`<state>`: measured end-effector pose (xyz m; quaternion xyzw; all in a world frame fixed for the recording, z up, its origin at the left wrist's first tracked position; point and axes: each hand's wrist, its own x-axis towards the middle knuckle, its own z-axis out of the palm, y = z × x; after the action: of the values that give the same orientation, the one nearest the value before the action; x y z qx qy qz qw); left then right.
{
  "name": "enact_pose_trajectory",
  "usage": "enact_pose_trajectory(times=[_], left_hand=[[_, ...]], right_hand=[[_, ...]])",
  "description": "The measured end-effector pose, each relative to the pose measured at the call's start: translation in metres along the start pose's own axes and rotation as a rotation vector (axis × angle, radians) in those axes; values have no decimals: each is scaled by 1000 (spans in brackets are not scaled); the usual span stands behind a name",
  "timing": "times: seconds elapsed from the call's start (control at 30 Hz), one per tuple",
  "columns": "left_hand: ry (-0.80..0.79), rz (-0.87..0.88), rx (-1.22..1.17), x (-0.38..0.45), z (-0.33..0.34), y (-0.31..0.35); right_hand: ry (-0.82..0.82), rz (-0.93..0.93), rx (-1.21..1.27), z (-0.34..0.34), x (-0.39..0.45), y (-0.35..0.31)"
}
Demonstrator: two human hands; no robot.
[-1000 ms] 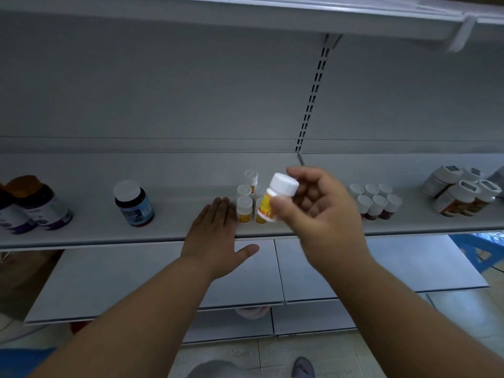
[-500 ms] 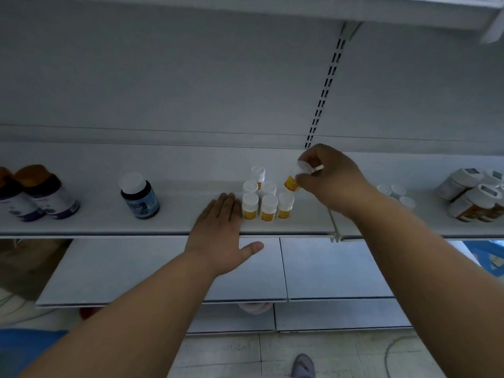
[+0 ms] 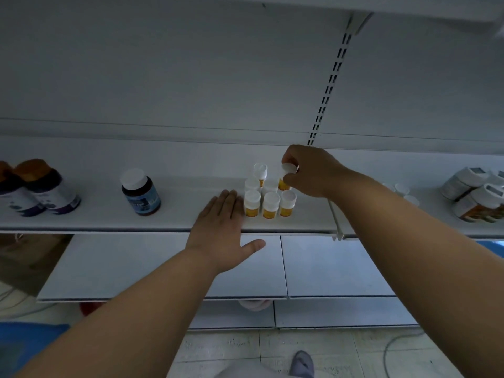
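White shelf (image 3: 177,222) now receives the bottle (image 3: 287,169): the right hand (image 3: 313,173), pinching its cap, has brought it down at 1 o'clock of the cluster (image 3: 268,204), nearly placed; the left hand (image 3: 221,227) lies flat, empty, at 9 o'clock.

The right hand (image 3: 313,173) is pinching a small orange plastic pill bottle with a white cap (image 3: 287,174) by its cap, holding it at the back right of a cluster of matching white-capped orange bottles (image 3: 270,204) standing on the white metal shelf (image 3: 177,216). The left hand (image 3: 221,227) is lying flat over the shelf's front edge, its straight fingers (image 3: 230,200) just beside the cluster's front-left bottle. Further left, a dark round bottle with a blue label and white cap (image 3: 140,193) is standing upright.
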<state>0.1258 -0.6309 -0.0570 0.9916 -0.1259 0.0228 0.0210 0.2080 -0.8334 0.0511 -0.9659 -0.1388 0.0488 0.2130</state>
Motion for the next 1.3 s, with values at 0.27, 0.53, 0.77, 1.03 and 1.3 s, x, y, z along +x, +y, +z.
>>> enact_pose_trajectory(times=[0.27, 0.53, 0.77, 1.03, 1.3], left_hand=[[-1, 9, -1, 0, 0, 0], [-4, 12, 4, 0, 0, -1], [-6, 21, 10, 0, -1, -1], [-32, 15, 10, 0, -1, -2], [-19, 27, 15, 2, 3, -3]], right_hand=[[-184, 1, -148, 10, 11, 2], [11, -146, -136, 12, 33, -11], [-146, -219, -212, 29, 66, -20], [126, -116, 207, 1, 33, -32], [73, 58, 1197, 6, -49, -52]])
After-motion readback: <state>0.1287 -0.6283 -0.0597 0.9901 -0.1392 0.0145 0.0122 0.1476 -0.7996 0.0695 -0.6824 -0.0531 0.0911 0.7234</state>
